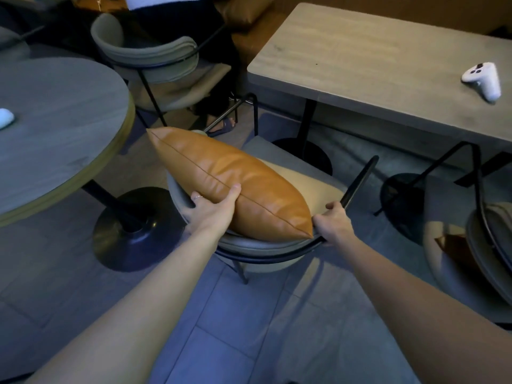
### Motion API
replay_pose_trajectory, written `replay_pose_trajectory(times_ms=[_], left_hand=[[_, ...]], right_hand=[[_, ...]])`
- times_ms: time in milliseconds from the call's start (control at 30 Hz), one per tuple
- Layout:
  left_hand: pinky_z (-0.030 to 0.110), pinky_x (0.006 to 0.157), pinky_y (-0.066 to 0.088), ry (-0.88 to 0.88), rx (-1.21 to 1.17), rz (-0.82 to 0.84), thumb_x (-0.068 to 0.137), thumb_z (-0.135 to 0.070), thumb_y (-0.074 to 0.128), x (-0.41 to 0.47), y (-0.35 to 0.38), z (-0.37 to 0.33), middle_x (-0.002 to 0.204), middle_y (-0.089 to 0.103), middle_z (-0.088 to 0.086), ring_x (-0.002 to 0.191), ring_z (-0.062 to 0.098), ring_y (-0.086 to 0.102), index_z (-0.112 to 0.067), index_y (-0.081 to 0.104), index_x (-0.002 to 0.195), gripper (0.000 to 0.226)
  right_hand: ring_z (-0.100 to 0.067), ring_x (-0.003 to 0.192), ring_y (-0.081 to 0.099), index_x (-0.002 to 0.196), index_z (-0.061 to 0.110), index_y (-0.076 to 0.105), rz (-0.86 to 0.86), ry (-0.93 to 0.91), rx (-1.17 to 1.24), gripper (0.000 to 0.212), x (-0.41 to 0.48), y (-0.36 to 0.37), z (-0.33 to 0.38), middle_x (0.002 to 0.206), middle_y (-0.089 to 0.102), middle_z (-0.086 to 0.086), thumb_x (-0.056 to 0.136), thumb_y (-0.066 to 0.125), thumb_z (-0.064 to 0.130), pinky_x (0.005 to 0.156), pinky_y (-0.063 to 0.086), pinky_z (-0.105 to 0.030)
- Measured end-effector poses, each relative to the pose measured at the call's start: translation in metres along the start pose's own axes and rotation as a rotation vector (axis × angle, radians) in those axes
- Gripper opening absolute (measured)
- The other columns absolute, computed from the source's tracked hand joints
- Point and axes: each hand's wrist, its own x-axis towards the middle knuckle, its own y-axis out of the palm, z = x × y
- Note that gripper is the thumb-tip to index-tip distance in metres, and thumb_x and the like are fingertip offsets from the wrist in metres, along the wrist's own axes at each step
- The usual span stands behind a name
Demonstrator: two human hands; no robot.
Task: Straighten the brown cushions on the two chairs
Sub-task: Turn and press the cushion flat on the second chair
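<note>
While gripped edge-up, the brown cushion point(230, 178) looks plump, glossy.

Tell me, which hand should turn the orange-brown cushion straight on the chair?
Probably the left hand: it already holds the brown cushion at its long edge, thumb on top. The right hand grips the chair's black frame beside the cushion's corner, steadying it.

Glossy smooth leather cushion point(230, 178), matt wood table point(374, 65), black metal chair frame point(357, 180)
</note>
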Motion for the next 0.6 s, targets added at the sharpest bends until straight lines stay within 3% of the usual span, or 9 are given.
replay_pose_trajectory(times_ms=[67, 167, 300, 433, 600], left_hand=[[0.058, 0.116, 0.033, -0.023, -0.006, 0.007, 0.076, -0.082, 0.061, -0.007, 0.019, -0.014, 0.162, 0.016, 0.015, 0.143, 0.051, 0.032, -0.023, 0.007, 0.163, 0.118], [0.059, 0.115, 0.030, -0.071, 0.019, 0.012, 0.080, -0.080, 0.059, -0.019, 0.046, -0.037, 0.163, 0.012, 0.017, 0.142, 0.053, 0.031, -0.019, 0.007, 0.162, 0.115], [0.060, 0.112, 0.034, -0.115, 0.036, 0.029, 0.079, -0.082, 0.056, -0.024, 0.072, -0.053, 0.161, 0.007, 0.018, 0.137, 0.055, 0.036, -0.018, 0.006, 0.161, 0.115], [0.058, 0.112, 0.036, -0.135, -0.024, 0.015, 0.081, -0.078, 0.060, -0.019, 0.075, -0.055, 0.160, 0.011, 0.020, 0.136, 0.052, 0.038, -0.018, 0.007, 0.160, 0.113], [0.060, 0.106, 0.046, -0.116, -0.228, 0.037, 0.090, -0.062, 0.064, -0.015, 0.046, -0.044, 0.152, 0.022, 0.018, 0.117, 0.043, 0.047, -0.020, 0.015, 0.162, 0.097]], right_hand=[[-0.042, 0.106, 0.067, 0.146, 0.021, 0.042, 0.003, 0.006, -0.016, 0.080, 0.022, -0.018, -0.001, 0.120, 0.068, -0.017, 0.069, 0.060, 0.032, 0.085, 0.062, -0.055], [-0.041, 0.103, 0.067, 0.148, 0.020, 0.042, 0.001, -0.009, -0.026, 0.071, 0.045, -0.044, 0.001, 0.107, 0.064, -0.010, 0.081, 0.067, 0.028, 0.076, 0.065, -0.053], [-0.042, 0.122, 0.057, 0.156, 0.019, 0.035, -0.037, -0.064, 0.004, 0.077, 0.061, -0.064, -0.003, 0.139, 0.057, -0.020, 0.088, 0.072, 0.028, 0.094, 0.055, -0.051], [-0.041, 0.132, 0.051, 0.163, 0.021, 0.019, -0.059, -0.097, 0.206, 0.100, 0.035, -0.054, -0.008, 0.150, 0.051, -0.021, 0.084, 0.075, 0.048, 0.091, 0.040, -0.035], [-0.043, 0.136, 0.049, 0.164, 0.031, 0.015, -0.188, 0.008, 0.472, 0.101, -0.016, -0.017, -0.013, 0.155, 0.049, -0.017, 0.076, 0.050, 0.067, 0.106, 0.041, -0.047]])
